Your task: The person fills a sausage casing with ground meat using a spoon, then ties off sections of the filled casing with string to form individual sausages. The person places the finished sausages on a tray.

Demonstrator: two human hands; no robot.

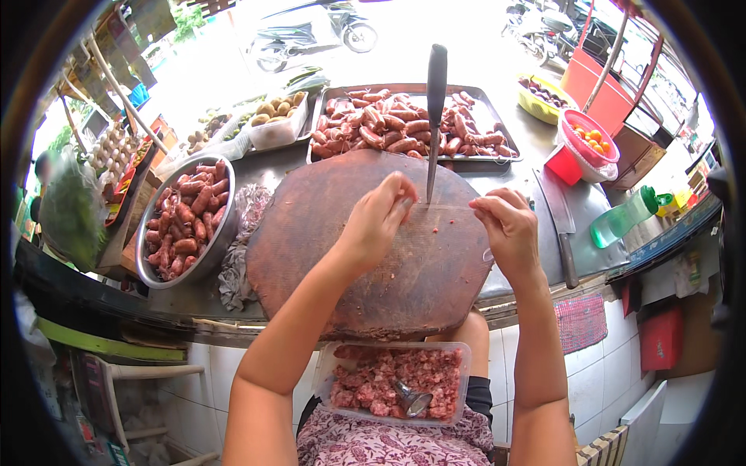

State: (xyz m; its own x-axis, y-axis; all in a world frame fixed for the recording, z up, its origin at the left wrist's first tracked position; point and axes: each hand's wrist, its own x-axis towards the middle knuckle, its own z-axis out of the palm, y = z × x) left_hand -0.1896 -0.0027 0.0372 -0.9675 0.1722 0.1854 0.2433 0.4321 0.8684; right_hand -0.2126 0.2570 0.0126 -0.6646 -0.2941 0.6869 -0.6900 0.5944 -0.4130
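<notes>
- Pinched between the fingertips of both hands, a thin strand (447, 206) runs taut over the far half of the wooden chopping block (435, 283).
- Left of the block: a steel bowl (200, 272) heaped with short red sausages (190, 210).
- Over the block's middle: the left hand (379, 216), fingers curled in on the strand's left end (their tips partly hide one another).
- Behind the block: a metal tray (488, 115) of similar sausages.
- Before the block's near edge: a clear plastic tub (465, 365) of minced meat (361, 388), a metal funnel (414, 402) resting on the meat.
- Upright on the block, tip close to the strand: a dark-handled knife (437, 81).
- Over the block's right edge: the right hand (511, 225), thumb and forefinger pressed together on the strand.
- Right of the block: a long-bladed knife (556, 208), then a green bottle (622, 221).
</notes>
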